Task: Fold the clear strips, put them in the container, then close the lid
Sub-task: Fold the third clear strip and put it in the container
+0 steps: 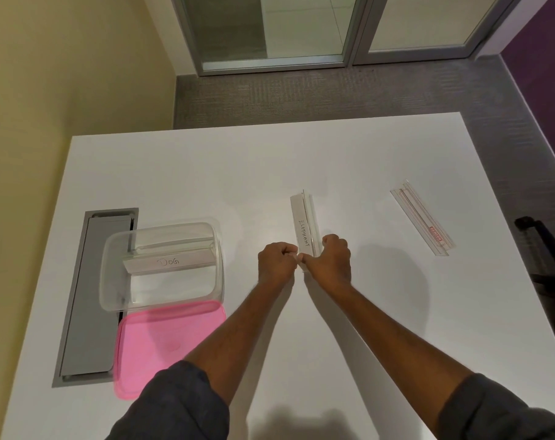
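A clear strip with a white card marked ELEPHANT (pixel 304 222) lies at the table's middle, pointing away from me. My left hand (pixel 276 265) and my right hand (pixel 331 260) both pinch its near end, one on each side. A clear container (pixel 111 281) stands at the left, and inside it rests a folded strip marked DOG (pixel 169 262). The pink lid (pixel 161 341) lies flat on the table just in front of the container. A third clear strip with a red label (pixel 422 217) lies at the right, apart from both hands.
A grey cable hatch (pixel 88 312) is set into the white table (pixel 301 160) at the left, partly under the container and lid. A dark chair (pixel 549 249) stands past the table's right edge. Grey carpet and glass doors lie beyond the far edge.
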{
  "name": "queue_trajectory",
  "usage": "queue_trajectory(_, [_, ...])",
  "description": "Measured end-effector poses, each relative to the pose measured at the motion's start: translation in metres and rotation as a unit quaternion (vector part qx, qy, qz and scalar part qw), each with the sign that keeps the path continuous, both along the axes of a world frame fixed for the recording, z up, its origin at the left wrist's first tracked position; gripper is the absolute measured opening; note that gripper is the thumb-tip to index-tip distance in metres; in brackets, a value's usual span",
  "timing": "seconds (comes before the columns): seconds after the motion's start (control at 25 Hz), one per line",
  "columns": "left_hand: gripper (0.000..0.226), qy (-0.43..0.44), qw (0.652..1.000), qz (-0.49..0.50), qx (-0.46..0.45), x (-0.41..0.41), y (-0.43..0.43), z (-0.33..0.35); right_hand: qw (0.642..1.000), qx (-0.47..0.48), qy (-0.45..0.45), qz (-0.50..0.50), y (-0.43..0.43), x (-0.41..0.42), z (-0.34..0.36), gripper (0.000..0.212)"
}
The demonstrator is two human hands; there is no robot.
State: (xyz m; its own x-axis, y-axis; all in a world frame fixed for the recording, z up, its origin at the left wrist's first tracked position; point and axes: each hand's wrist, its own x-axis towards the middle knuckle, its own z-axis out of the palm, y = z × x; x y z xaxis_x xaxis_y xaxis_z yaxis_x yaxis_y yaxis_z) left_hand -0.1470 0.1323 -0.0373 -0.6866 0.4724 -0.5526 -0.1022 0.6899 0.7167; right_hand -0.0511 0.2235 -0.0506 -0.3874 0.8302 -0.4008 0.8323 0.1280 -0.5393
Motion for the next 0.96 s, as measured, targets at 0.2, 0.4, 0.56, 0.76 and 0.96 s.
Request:
queue_trajectory(0.2, [0.029,0.107,0.992,-0.072,-0.006,-0.024,0.01,0.011,0.994,0.046,-0.072,0.065,-0.004,-0.003,0.002,0.079])
queue_trajectory(0.4, [0.051,0.228,0.959,-0.165,-0.024,-0.048,0.022,0.017,0.982,0.064,-0.114,0.138,0.001,0.004,0.005,0.061])
queue_trajectory(0.56, [0.067,0.302,0.914,-0.265,-0.057,-0.059,0.028,0.019,0.963,0.088,-0.123,0.223,0.014,0.018,0.009,0.049])
queue_trajectory(0.76, [0.046,0.377,0.834,-0.396,-0.071,-0.064,0.03,0.016,0.939,0.115,-0.12,0.301,0.034,0.033,0.009,0.053])
queue_trajectory(0.96, [0.036,0.357,0.797,-0.474,-0.114,-0.064,0.027,0.017,0.931,0.117,-0.083,0.335,0.054,0.044,0.01,0.055])
